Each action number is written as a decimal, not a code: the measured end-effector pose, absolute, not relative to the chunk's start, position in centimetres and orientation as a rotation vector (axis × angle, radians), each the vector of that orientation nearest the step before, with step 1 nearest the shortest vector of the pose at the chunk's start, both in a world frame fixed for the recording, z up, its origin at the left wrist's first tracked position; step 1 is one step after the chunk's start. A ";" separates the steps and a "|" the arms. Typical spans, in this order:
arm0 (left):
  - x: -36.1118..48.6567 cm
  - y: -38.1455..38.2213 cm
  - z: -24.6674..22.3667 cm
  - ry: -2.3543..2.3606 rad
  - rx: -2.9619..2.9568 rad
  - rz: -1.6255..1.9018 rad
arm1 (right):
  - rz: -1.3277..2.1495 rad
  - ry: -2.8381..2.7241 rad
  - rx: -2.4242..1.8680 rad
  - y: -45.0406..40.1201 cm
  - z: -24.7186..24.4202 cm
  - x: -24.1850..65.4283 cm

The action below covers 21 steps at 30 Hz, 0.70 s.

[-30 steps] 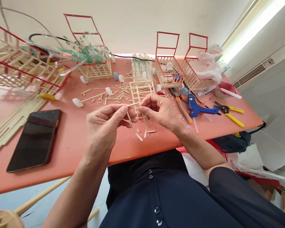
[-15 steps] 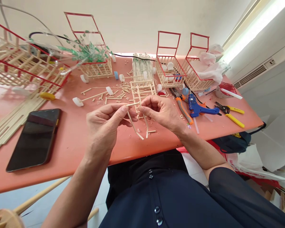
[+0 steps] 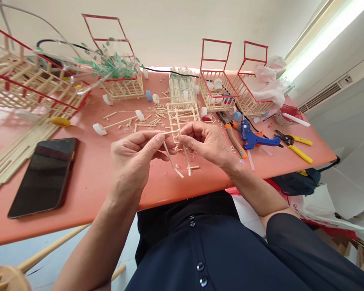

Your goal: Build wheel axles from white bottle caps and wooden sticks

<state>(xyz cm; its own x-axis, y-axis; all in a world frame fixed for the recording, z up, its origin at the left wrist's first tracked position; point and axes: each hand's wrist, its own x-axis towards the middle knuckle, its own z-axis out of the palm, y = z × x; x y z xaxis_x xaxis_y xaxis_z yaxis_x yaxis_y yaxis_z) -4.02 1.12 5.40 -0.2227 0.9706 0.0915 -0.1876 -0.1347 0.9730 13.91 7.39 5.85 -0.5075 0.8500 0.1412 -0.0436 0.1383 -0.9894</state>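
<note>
Near the middle of the table, my left hand (image 3: 139, 151) pinches one end of a short pale wooden stick (image 3: 170, 132) between thumb and index finger. My right hand (image 3: 202, 141) pinches at the stick's other end, where it meets a longer thin stick (image 3: 186, 155). Two thin sticks with bent lower ends hang below the fingers toward the table's front edge. Just behind the hands lies a small ladder-like wooden frame (image 3: 183, 113), partly hidden by the fingers. The exact joint at my right fingertips is hard to make out.
Small wooden carts with red handles (image 3: 216, 60) stand along the back. A blue glue gun (image 3: 257, 139), orange-grey pliers (image 3: 235, 141) and a yellow-handled tool (image 3: 300, 153) lie right. A phone (image 3: 44, 178) and long sticks (image 3: 15, 155) lie left. Stick offcuts (image 3: 159, 115) are scattered behind my hands.
Both hands keep their pinch in nearly the same place. The lower ends of the hanging sticks have shifted very slightly.
</note>
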 end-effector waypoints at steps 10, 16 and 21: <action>-4.1 1.4 5.2 1.152 1.022 1.546 | 1.477 -1.650 -0.780 7.4 5.8 14.0; -4.1 1.3 5.3 1.144 1.019 1.539 | 1.477 -1.652 -0.803 7.3 6.0 14.0; -4.1 1.3 5.3 1.139 1.025 1.540 | 1.466 -1.651 -0.792 7.4 5.9 14.0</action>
